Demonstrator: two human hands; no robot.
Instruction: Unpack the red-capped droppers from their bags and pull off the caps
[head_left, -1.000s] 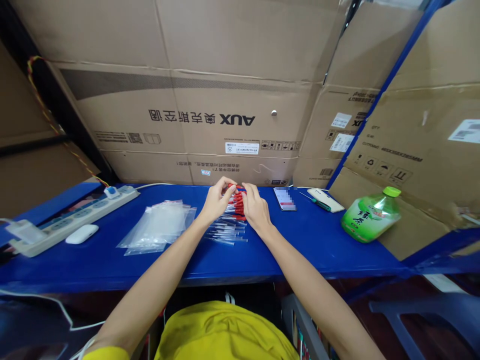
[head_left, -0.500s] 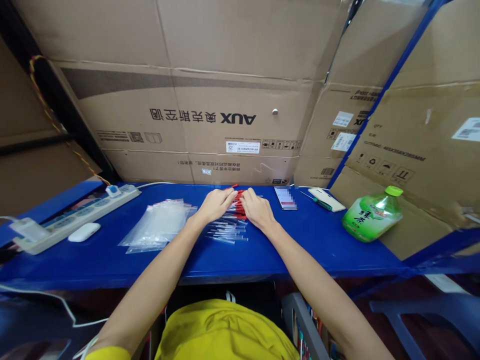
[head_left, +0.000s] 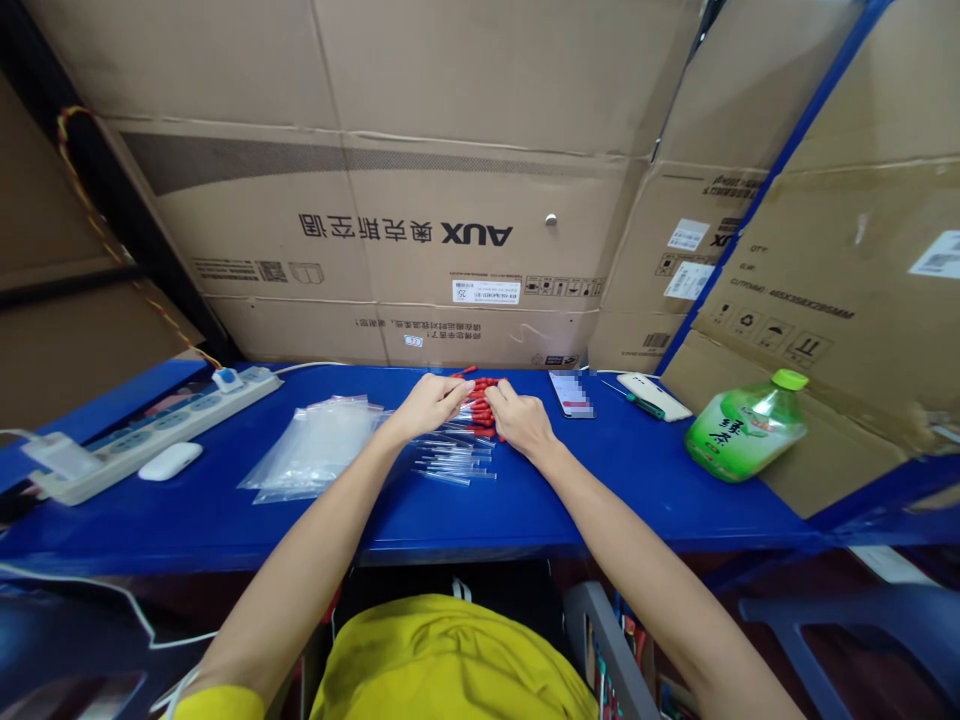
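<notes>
A pile of slim red-handled tools (head_left: 480,412) lies on the blue table in front of me, with clear, tube-like ends (head_left: 457,462) pointing toward me; their exact kind is too small to tell. At the pile's left side, my left hand (head_left: 429,408) is closed with thumb and fingers together, and whatever they pinch is hidden. My right hand (head_left: 523,420) has its fingers curled against the red handles on the right side; I cannot make out what is inside them. Just left of the pile lies a stack of clear zip bags (head_left: 319,445).
A power strip (head_left: 161,435) and a white earbud case (head_left: 170,462) lie at left. To the right are a phone (head_left: 571,394), a green-handled screwdriver (head_left: 643,404), a white flat object (head_left: 660,397) and a green tea bottle (head_left: 746,425). Cardboard (head_left: 405,180) walls the back.
My right hand has shifted slightly right and down, its fingers curling more, and more red handles show between my hands. The left hand has barely moved.
</notes>
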